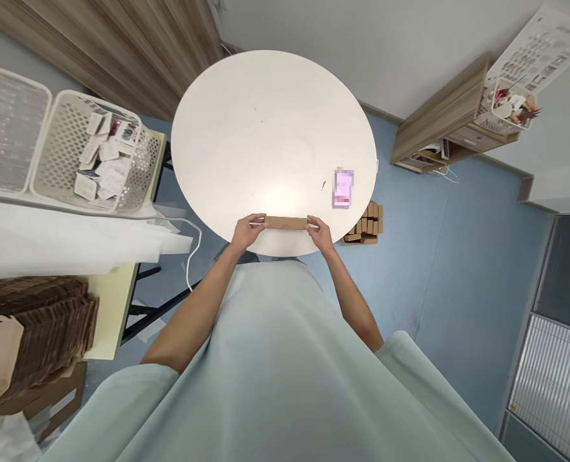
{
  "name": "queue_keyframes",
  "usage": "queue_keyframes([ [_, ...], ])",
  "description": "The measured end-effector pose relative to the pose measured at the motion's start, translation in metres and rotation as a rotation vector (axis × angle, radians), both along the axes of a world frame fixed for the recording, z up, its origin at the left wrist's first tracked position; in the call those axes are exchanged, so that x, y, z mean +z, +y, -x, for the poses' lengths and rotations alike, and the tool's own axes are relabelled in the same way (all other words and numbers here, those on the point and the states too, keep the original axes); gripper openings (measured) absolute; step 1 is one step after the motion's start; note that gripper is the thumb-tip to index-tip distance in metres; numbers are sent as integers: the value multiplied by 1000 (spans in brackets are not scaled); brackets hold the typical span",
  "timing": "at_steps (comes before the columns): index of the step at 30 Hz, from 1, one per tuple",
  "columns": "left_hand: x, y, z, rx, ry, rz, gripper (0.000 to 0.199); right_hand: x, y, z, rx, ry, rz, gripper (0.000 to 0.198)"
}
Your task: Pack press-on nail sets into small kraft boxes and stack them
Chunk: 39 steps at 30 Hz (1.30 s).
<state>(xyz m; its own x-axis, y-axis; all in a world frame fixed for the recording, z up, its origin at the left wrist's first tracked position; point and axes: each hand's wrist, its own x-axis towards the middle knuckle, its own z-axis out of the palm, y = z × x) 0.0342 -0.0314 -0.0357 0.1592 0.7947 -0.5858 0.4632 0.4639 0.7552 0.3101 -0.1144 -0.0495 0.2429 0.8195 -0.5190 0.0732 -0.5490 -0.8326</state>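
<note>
Our left hand (248, 232) and right hand (320, 235) pinch both ends of a long brown cardboard box (285, 222) at the near side of the round white table (270, 135), good holding spots since it looks light, stiff but easily squashed.

We've got just the one cam here, worn on the head, looking forward and steeply down. From our spot it peers over the desk's (246, 147) near edge, with the wearer's shirt (280, 359) filling the bottom of the shot. It's super wide and far enough back that we catch the desk's far, left and right edges, the left hand (248, 232) and right hand (319, 235) by the near one, plus floor (424, 244) past the right edge.
</note>
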Motion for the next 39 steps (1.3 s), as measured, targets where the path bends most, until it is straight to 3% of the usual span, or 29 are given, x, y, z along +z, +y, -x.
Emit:
queue_keyframes([
  [9,1,10,-4,-77,93,-39,45,-13,7,10,-82,-99,18,33],
  [13,3,-5,-3,-69,78,-58,42,-10,-7,16,-97,-142,26,27],
  [19,-6,-63,5,-13,62,2,52,-8,-62,30,-156,-128,50,25],
  [24,-22,-107,9,-45,16,97,43,-21,-107,50,-283,-70,146,23],
  [28,-29,-136,14,7,-9,78,45,-25,-137,65,-354,49,167,31],
  [33,-26,-164,13,8,-123,42,44,-15,-182,69,-427,122,138,38],
  [39,-18,-198,-18,-44,-216,56,38,6,-254,52,-545,131,104,41],
])
